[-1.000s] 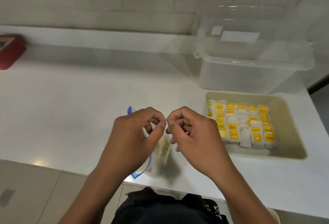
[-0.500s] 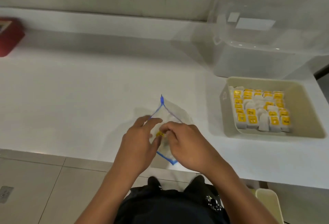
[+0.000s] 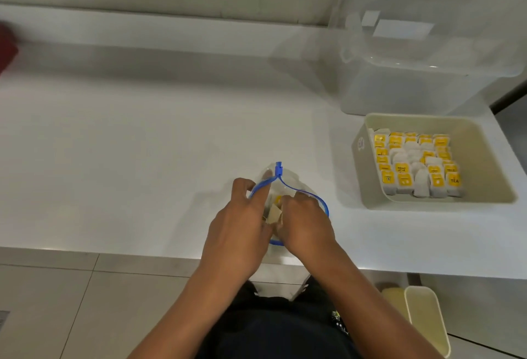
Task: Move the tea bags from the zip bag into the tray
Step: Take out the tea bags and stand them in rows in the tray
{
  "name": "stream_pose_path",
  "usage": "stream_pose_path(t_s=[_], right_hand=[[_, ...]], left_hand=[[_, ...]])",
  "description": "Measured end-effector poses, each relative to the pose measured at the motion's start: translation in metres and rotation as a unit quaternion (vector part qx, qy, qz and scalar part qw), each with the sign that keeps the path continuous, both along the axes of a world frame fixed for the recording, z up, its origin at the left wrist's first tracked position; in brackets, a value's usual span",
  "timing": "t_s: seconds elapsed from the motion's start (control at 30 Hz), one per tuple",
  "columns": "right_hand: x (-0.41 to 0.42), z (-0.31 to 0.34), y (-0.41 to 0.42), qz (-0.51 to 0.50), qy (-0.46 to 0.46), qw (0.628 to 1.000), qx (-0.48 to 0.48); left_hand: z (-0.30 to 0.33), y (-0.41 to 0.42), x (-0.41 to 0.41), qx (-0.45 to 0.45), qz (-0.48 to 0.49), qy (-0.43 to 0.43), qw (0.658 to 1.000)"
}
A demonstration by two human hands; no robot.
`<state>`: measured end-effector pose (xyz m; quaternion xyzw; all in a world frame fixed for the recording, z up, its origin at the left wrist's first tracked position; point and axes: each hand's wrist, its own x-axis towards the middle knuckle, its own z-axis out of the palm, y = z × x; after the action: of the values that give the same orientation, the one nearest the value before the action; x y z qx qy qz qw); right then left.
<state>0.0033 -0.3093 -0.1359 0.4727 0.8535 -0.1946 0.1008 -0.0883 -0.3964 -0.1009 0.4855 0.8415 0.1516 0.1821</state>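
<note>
Head view: looks down past a dark-clothed lap to the near edge of a white desk (image 3: 128,159).
Bin: a pale yellow bin (image 3: 427,321) stands on the floor at the lower right, below the desk edge.
Left hand (image 3: 239,224): at the left side of the bag's mouth, fingers curled over the blue rim and holding it apart.
Right hand (image 3: 305,221): at the right side of the mouth, fingers bent down inside the bag; whether they pinch a tea bag cannot be told.
Zip bag (image 3: 288,179): clear, with a blue zip rim and slider, lying on the desk near its front edge, mouth open between the two hands.
Tea bags in the zip bag (image 3: 275,210): a few pale ones with a yellow tag show between the hands.
Tray (image 3: 482,159): beige, on the desk well to the right of the bag and farther back.
Tea bags in the tray (image 3: 416,164): rows with yellow tags fill its left and middle part.
Box (image 3: 422,53): a clear plastic box just behind the tray, against the wall.
Red thing (image 3: 7,50): blurred, at the far left edge.
</note>
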Motion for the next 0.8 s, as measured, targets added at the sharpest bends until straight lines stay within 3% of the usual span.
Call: stream_pose_path(t_s=[0.17,0.47,0.67,0.8], right_hand=[[0.001,-0.007,0.006,-0.027,0.037,0.999,0.019],[0.01,0.008,0.013,-0.068,0.196,0.978,0.021],[0.013,0.02,0.012,-0.158,0.297,0.935,-0.109],[0.013,0.02,0.011,-0.168,0.313,0.925,-0.134]], left_hand=[[-0.007,-0.006,-0.004,-0.018,-0.003,0.008,1.0],[-0.009,-0.004,-0.014,-0.036,-0.011,0.052,0.998],[-0.009,-0.001,-0.014,-0.036,-0.027,0.045,0.998],[-0.011,0.002,-0.016,-0.02,-0.037,0.047,0.998]])
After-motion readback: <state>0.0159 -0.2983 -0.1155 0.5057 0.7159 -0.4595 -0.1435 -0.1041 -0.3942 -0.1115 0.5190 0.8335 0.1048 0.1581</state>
